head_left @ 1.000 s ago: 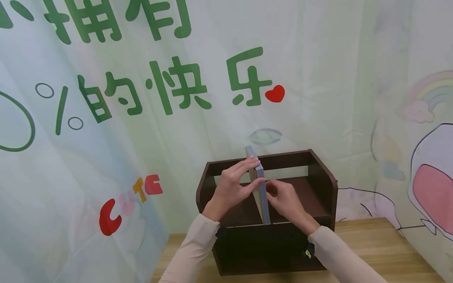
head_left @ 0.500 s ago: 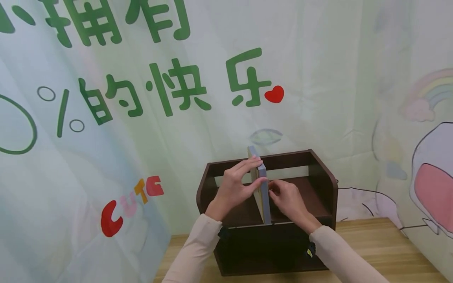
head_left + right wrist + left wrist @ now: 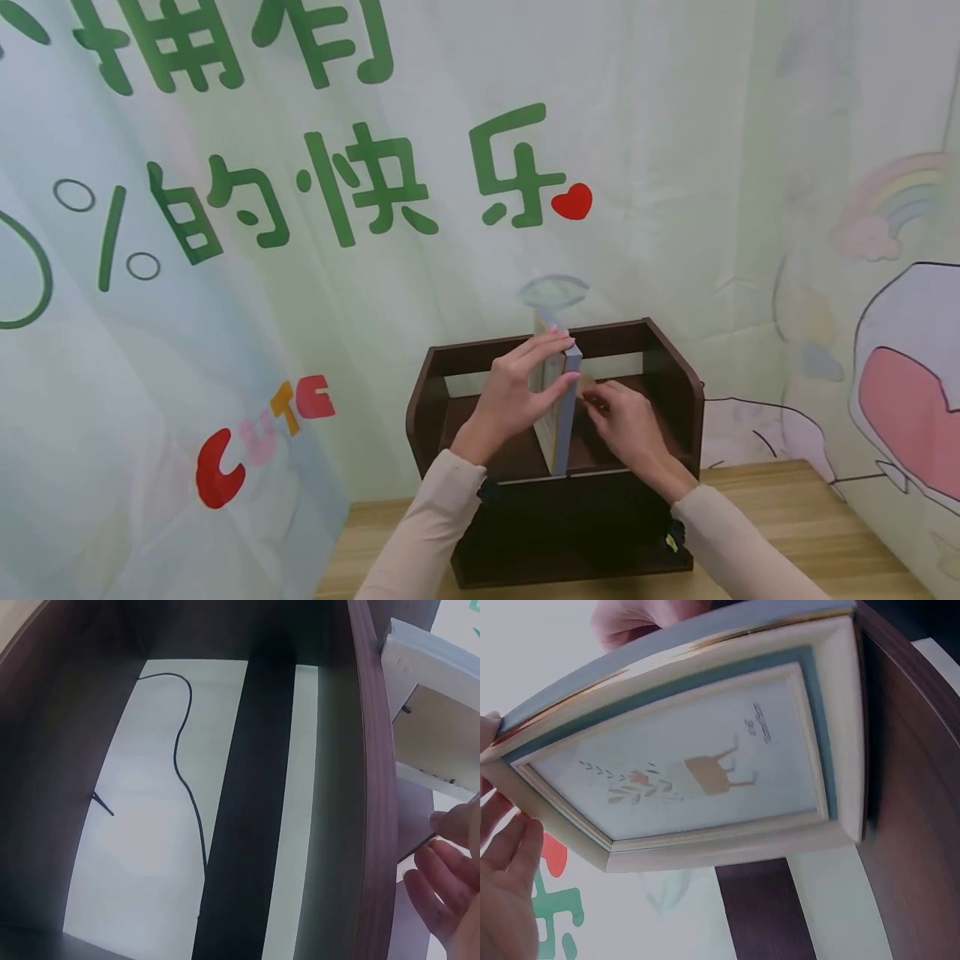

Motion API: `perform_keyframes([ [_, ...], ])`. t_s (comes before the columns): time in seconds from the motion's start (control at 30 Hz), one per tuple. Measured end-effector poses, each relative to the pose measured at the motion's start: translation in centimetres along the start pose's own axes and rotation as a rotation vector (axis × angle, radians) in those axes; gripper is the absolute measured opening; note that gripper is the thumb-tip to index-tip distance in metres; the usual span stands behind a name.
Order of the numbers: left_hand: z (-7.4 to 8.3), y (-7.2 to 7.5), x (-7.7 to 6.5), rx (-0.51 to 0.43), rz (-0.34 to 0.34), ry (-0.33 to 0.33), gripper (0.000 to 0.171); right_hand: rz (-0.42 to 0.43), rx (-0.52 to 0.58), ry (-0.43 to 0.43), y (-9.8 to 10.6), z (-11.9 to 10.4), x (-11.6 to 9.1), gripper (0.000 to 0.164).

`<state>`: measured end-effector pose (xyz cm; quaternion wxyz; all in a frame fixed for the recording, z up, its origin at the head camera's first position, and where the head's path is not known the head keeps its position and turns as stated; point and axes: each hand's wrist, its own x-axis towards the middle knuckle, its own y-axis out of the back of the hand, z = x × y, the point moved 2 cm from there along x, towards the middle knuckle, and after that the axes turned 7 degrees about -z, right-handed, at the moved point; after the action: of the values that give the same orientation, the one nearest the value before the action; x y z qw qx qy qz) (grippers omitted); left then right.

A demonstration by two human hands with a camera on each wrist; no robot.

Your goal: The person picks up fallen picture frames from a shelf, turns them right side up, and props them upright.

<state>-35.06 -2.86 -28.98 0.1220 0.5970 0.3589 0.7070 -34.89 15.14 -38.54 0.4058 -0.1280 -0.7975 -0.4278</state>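
A picture frame stands on edge on the upper shelf of a dark brown wooden rack. Its front, in the left wrist view, has a cream border and a drawing of an animal with plants. My left hand grips the frame's top and near edge between thumb and fingers. On the other side my right hand pinches a thin tan flap, apparently the frame's stand, at its back. The right wrist view shows the pale back panel and the right fingers on the flap's thin edge.
The rack has raised sides, a back rail and a dark lower compartment. It rests on a wood-grain table. Behind it hangs a printed curtain. A dark line like a cable shows in the right wrist view.
The frame's top has swung to the right, and my left hand has gone with it. My right hand has drawn slightly right, and the tan flap now shows apart from the frame's back.
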Motion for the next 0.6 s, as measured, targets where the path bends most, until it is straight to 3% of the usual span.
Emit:
perform_keyframes([
  [0.2, 0.5, -1.0, 1.0, -0.001, -0.043, -0.006, 0.042, 0.01, -0.001, -0.006, 0.5, 0.6, -0.5, 0.012],
  [0.47, 1.4, -2.4, 2.1, -0.024, -0.153, -0.031, 0.041, 0.009, -0.024, -0.013, 0.7, 1.2, -1.5, 0.008],
  [0.6, 1.6, -2.8, 2.5, -0.032, -0.166, -0.025, 0.041, 0.016, -0.034, -0.012, 0.8, 1.5, -1.7, 0.008],
])
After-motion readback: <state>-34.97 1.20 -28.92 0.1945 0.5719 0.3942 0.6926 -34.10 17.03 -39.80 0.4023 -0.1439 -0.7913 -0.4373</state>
